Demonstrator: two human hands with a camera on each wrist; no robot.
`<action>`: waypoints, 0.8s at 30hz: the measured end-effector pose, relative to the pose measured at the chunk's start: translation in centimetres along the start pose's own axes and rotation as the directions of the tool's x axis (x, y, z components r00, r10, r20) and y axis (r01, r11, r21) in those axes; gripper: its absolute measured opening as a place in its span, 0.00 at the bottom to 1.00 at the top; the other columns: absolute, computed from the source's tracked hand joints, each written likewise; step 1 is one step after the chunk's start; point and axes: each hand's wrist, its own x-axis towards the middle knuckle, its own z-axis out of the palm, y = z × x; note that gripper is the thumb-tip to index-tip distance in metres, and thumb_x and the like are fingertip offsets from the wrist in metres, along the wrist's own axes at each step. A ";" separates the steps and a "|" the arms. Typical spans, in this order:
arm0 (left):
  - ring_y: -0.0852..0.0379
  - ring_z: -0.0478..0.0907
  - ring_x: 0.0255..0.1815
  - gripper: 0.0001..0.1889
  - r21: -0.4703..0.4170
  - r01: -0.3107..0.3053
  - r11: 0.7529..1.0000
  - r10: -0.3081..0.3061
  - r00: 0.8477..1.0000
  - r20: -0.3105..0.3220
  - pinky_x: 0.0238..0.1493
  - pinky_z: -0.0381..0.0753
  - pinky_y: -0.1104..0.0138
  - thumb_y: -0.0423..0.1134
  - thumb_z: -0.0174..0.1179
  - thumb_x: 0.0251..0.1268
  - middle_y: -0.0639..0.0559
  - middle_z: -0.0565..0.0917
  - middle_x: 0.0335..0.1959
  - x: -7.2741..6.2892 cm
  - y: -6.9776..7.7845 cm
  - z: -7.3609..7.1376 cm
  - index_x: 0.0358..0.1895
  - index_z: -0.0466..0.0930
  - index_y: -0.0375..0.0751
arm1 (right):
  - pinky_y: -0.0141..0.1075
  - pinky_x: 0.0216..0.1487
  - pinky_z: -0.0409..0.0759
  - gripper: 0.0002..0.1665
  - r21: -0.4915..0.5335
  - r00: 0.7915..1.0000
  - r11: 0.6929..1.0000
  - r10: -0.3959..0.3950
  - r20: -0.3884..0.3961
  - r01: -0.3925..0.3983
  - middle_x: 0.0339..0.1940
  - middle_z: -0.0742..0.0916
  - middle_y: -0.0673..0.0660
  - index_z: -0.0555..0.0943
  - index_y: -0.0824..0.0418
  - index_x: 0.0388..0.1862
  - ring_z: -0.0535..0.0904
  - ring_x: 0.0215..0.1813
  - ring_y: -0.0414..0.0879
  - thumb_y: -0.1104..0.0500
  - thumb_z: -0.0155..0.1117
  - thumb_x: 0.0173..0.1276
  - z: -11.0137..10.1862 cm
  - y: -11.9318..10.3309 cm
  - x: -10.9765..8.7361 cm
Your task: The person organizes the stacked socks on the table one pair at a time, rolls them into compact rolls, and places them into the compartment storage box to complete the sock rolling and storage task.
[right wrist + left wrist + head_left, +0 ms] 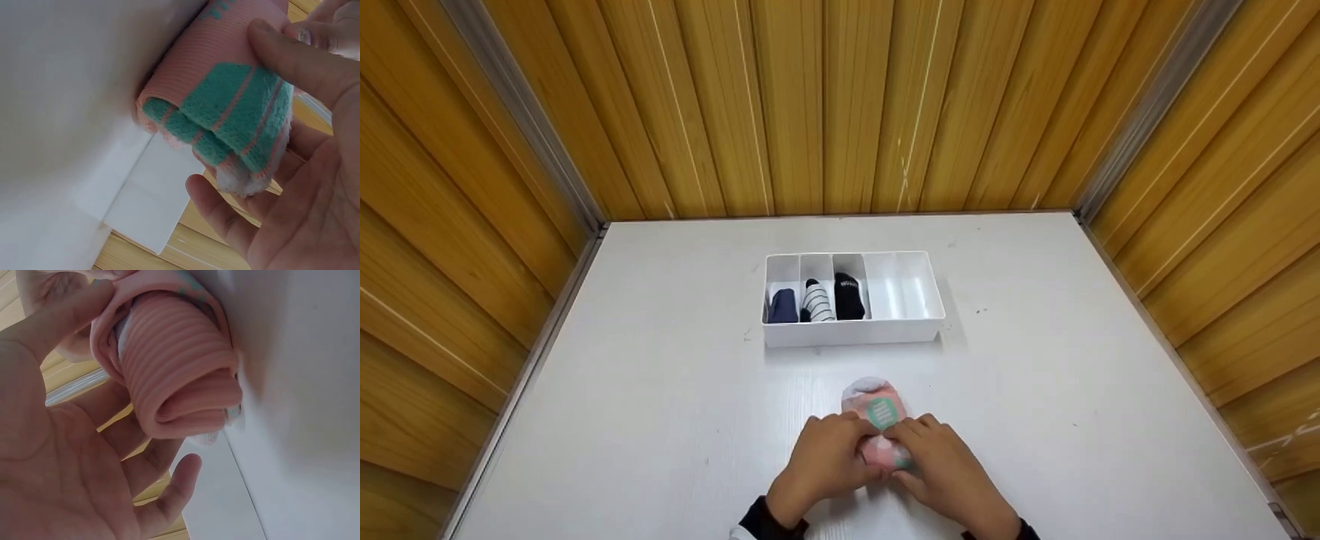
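Observation:
A pink sock (877,405) with green patches and pale grey-white parts is at the front middle of the white table, folded into a bundle. My left hand (829,454) pinches its left side, and my right hand (949,465) grips the right side. In the left wrist view the ribbed pink cuff (174,354) shows rolled layers inside a pink band, the thumb against that band. The right wrist view shows the bundle's other end, green with pink stripes (219,101), between thumb and fingers. Some fingers are hidden behind the sock.
Beyond the hands stands a white divided box (851,334). Its left compartments hold a navy sock (784,306), a striped white sock (817,301) and a black sock (849,297); bare compartments lie at its right. Wood-patterned walls (847,105) enclose the table (660,360).

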 end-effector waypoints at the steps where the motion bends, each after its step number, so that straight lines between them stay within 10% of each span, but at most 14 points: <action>1: 0.60 0.82 0.36 0.21 -0.005 0.005 1.000 -0.005 1.000 0.001 0.35 0.74 0.58 0.58 0.77 0.45 0.60 0.86 0.36 0.0 0.0 0.0 0.43 0.88 0.55 | 0.37 0.43 0.74 0.30 0.012 1.000 1.000 0.000 0.004 0.000 0.53 0.85 0.42 0.79 0.48 0.56 0.75 0.49 0.41 0.51 0.81 0.55 0.0 0.0 0.0; 24: 0.66 0.81 0.36 0.20 -0.077 0.011 0.997 -0.008 0.999 0.041 0.36 0.76 0.60 0.61 0.76 0.47 0.66 0.87 0.35 -0.1 -0.1 -0.1 0.43 0.88 0.59 | 0.38 0.46 0.74 0.31 0.072 0.999 0.997 0.007 0.045 -0.010 0.54 0.85 0.40 0.79 0.45 0.57 0.75 0.49 0.39 0.47 0.80 0.55 0.0 0.0 -0.1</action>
